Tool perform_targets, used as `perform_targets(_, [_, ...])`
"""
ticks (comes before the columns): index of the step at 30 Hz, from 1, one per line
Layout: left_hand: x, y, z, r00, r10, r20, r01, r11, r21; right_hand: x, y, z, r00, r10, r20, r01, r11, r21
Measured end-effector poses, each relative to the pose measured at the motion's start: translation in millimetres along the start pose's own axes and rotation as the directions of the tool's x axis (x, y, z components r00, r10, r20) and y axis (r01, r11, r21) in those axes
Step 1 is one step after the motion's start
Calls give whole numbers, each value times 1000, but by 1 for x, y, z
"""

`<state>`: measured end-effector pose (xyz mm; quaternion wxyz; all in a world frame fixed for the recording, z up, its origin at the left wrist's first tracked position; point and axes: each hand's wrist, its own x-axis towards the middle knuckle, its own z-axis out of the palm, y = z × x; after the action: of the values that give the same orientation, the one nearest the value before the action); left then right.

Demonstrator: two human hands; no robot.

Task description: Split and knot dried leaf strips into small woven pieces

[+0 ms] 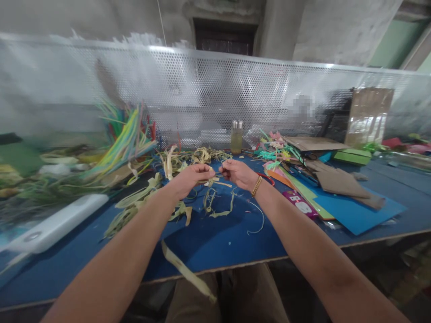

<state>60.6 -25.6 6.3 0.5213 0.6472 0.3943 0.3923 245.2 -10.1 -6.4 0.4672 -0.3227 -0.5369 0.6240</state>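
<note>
In front of the bottle (236,137), L hand (192,176) & R hand (237,173) both pinch one strip (220,182) (looks early on; other strips (134,204) left of it lie loose).

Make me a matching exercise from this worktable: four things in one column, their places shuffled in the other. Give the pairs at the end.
Things
1. bottle
2. thin strip
3. blue sheet
4. long pale strip

Places
A. pinched between the fingers of the left hand and the right hand
B. hanging over the front edge of the table
C. upright at the back, by the perforated screen
D. flat on the right side, partly under brown card

Pairs: 1-C, 2-A, 3-D, 4-B
</note>
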Motion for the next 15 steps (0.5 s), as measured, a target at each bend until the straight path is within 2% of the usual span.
perform_targets(5, [1,3,3,994,-55,-98,57,998,21,0,-1,1,998,-52,-45,46,990,-133])
perform_targets(10, [1,2,5,991,-45,-125,51,998,43,1,-1,7,992,-92,-87,78,985,-154])
perform_targets(15, [-1,5,3,989,72,-130,-60,993,98,1,-6,8,978,-174,-113,151,971,-183])
